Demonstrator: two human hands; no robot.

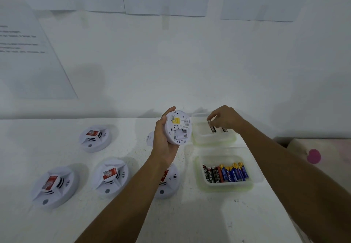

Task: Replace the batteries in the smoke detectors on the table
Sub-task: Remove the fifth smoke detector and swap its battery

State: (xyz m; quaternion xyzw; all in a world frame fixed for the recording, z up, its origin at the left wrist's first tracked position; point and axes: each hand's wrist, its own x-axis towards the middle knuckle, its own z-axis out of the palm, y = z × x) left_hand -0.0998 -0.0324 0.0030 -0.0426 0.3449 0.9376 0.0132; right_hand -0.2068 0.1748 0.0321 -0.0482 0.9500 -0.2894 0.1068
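Between the pinching fingertips of our right hand (226, 118) hangs a black cylindrical battery (212, 127), over the far clear plastic tub (214, 142), probably the discard bin. Fingers of our left hand (163, 140) wrap the round white plastic smoke detector (178, 126), open bay facing us for reloading.

Matt white plastic smoke detector (178, 127), translucent plastic tubs (247, 183), glossy-wrapped batteries (226, 173).

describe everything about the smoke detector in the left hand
Round white plastic smoke detector, held off the table on edge, back facing the camera. The left hand grips its rim. The back shows a yellow label and an open battery bay with a metal contact, no battery visible.
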